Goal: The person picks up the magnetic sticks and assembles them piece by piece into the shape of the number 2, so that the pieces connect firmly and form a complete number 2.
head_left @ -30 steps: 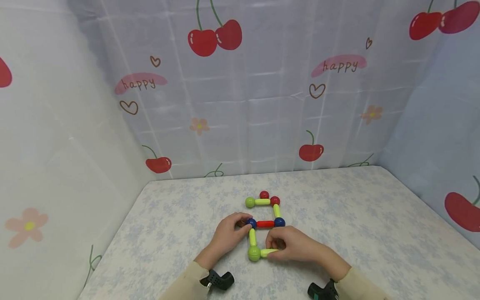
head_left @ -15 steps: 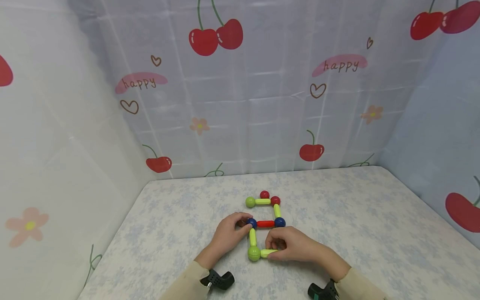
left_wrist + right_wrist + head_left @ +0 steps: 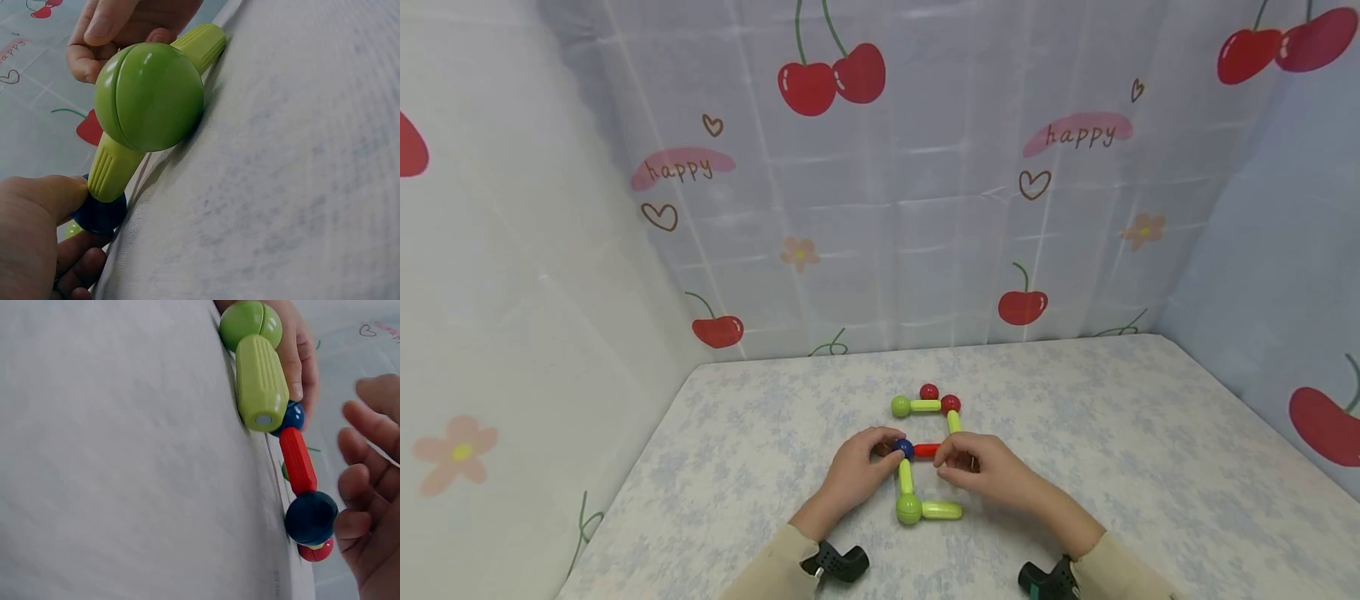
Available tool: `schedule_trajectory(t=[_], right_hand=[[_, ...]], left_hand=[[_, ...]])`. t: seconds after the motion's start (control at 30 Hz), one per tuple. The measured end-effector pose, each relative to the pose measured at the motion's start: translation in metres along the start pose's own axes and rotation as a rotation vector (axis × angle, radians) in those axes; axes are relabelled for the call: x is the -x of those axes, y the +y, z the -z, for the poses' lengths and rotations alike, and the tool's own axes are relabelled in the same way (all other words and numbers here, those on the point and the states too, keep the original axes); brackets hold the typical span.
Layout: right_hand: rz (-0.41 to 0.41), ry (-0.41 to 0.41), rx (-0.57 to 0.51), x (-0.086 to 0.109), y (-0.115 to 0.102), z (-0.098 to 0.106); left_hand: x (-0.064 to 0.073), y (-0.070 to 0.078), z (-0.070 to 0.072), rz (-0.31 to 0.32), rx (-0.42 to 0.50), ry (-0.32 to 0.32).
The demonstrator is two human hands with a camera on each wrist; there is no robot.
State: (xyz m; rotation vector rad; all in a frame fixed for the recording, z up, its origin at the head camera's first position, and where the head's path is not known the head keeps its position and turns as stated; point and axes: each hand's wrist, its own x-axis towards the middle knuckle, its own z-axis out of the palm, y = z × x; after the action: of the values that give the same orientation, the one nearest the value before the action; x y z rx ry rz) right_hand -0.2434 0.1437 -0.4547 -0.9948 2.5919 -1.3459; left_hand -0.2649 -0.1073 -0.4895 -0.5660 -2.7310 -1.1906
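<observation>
My left hand [image 3: 859, 467] pinches a blue ball [image 3: 904, 449] of a building-stick figure lying on the table. From that ball a yellow-green stick [image 3: 906, 477] runs to a green ball [image 3: 909, 509], and a second yellow-green stick [image 3: 942, 510] points right from there, its silver-tipped free end showing in the right wrist view. A red stick [image 3: 925, 451] joins the held ball to another blue ball [image 3: 311, 517], hidden behind my right hand [image 3: 988, 471] in the head view. That hand hovers beside it, fingers loosely bent, holding nothing.
Farther back, the figure continues with a yellow-green stick [image 3: 954, 422], a red ball [image 3: 951, 405], another stick [image 3: 926, 406] and a green ball [image 3: 900, 407]. One more red ball [image 3: 928, 391] sits just behind. A cherry-print curtain [image 3: 895, 200] encloses the patterned table [image 3: 760, 433].
My right hand has let go of the front yellow-green stick and moved up and away from me, over the right blue ball. The left hand stays on its ball.
</observation>
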Motion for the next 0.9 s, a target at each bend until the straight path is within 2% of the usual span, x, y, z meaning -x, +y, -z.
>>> schedule_trajectory(t=[0.13,0.27,0.4,0.53,0.7,0.9], right_hand=[[-0.043,0.141,0.033,-0.008,-0.001,0.007],[-0.138,0.283,0.041,-0.023,0.003,0.014],[-0.246,0.361,0.029,-0.043,0.013,0.020],[-0.339,0.376,0.008,-0.064,0.023,0.021],[-0.432,0.341,-0.023,-0.083,0.035,0.019],[-0.479,0.272,-0.056,-0.092,0.047,0.017]], left_hand=[[0.000,-0.001,-0.001,0.003,0.002,-0.001],[0.000,-0.001,-0.001,0.008,0.004,-0.005],[0.000,-0.001,0.000,0.008,0.009,-0.010],[0.001,-0.001,0.002,0.018,0.015,-0.017],[0.002,-0.001,0.003,0.025,0.016,-0.024],[-0.001,-0.002,0.002,0.019,0.005,-0.032]])
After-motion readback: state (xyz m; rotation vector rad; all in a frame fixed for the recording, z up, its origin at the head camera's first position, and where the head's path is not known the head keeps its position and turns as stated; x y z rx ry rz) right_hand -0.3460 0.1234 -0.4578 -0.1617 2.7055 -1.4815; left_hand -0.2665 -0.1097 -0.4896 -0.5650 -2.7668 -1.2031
